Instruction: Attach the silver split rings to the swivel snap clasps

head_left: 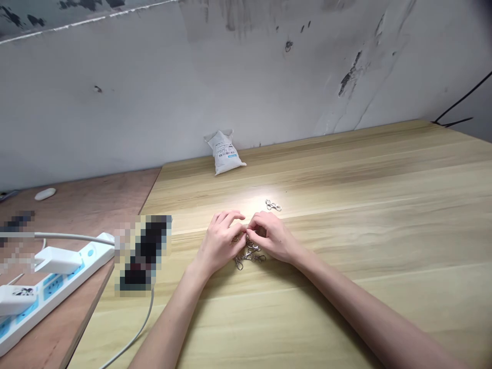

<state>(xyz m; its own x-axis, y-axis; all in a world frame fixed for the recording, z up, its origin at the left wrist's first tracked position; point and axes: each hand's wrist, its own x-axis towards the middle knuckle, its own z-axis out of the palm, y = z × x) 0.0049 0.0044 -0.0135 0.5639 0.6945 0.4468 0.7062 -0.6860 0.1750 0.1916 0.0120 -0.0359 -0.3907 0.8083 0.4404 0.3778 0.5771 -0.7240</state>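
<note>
My left hand (223,240) and my right hand (272,237) meet fingertip to fingertip over the wooden table. Each is closed in a pinch, with thumb and forefinger together on a tiny piece that the fingers mostly hide; its kind I cannot make out. Just below the fingertips lies a small pile of silvery metal swivel clasps (249,256), partly covered by the left hand. Farther back, beyond the right hand, a few more metal clasps (273,206) rest together on the table, touched by neither hand.
A white plastic packet (226,154) with printing leans near the wall. To the left are a blurred-out dark phone-like object (144,253), its pale cable (144,323), and a white power strip (57,287) with plugged-in chargers. A white oval case (45,193) lies on the reddish board.
</note>
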